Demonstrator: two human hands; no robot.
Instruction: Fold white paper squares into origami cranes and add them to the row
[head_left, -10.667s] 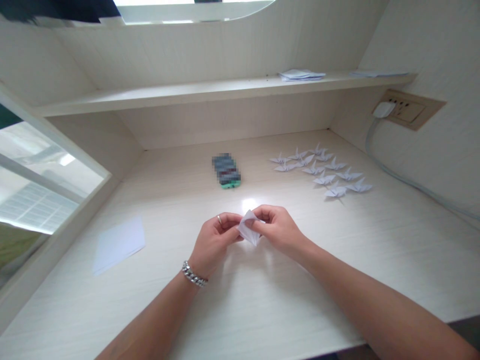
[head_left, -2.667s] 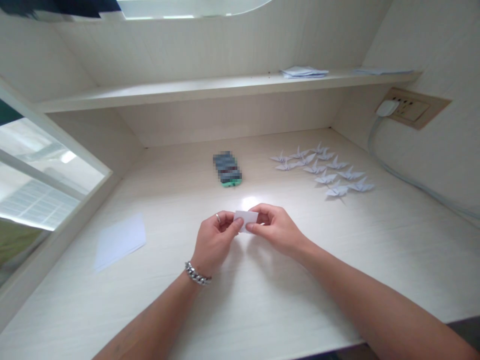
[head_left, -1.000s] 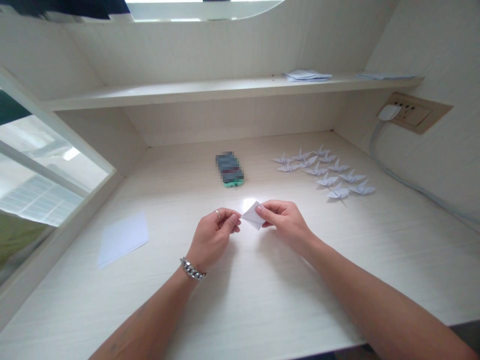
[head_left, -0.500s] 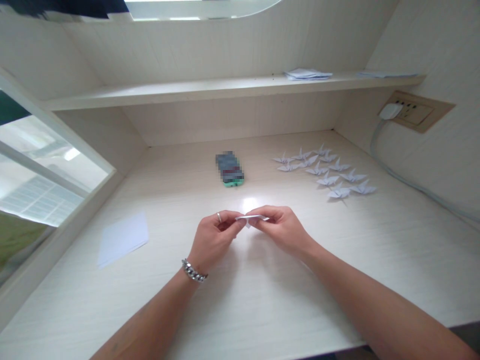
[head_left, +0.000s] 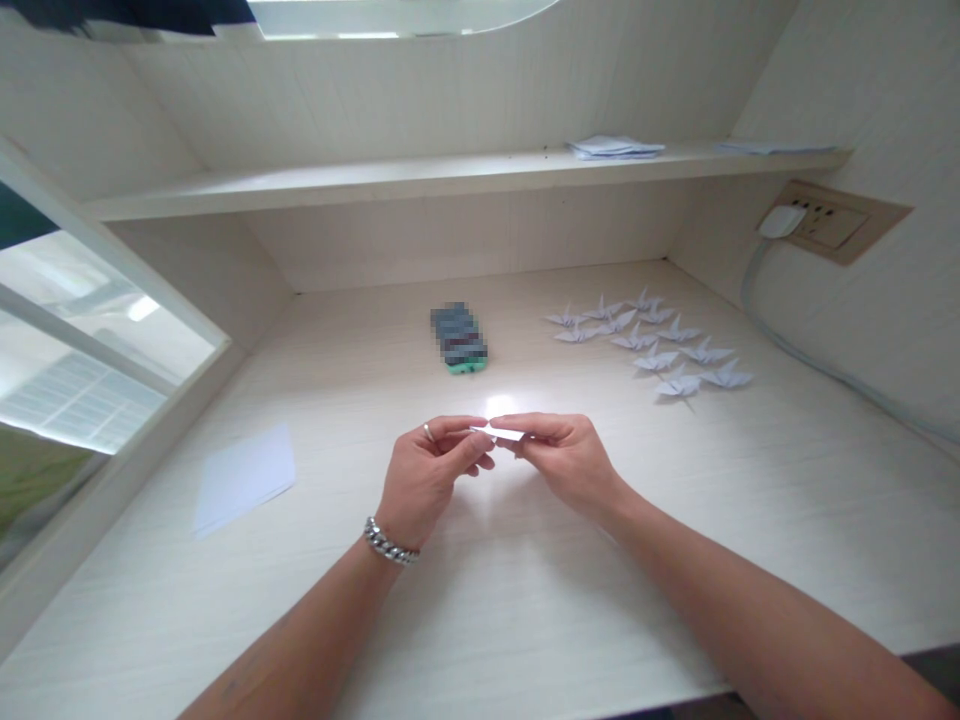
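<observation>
On the near side of the dark, green-edged slab [head_left: 459, 338], the left hand [head_left: 422, 468] and right hand [head_left: 568, 452] pinch one small, white, folded paper [head_left: 508, 434], likely light and bendy, best held by its edges.

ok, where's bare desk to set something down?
Bare desk: between the paper sheets and the blurred phone-like device; between the paper cranes, power cable and right forearm; between right forearm and left forearm. Crowded: among the paper cranes, and the centre, where left hand and right hand hold the folded paper.
</observation>
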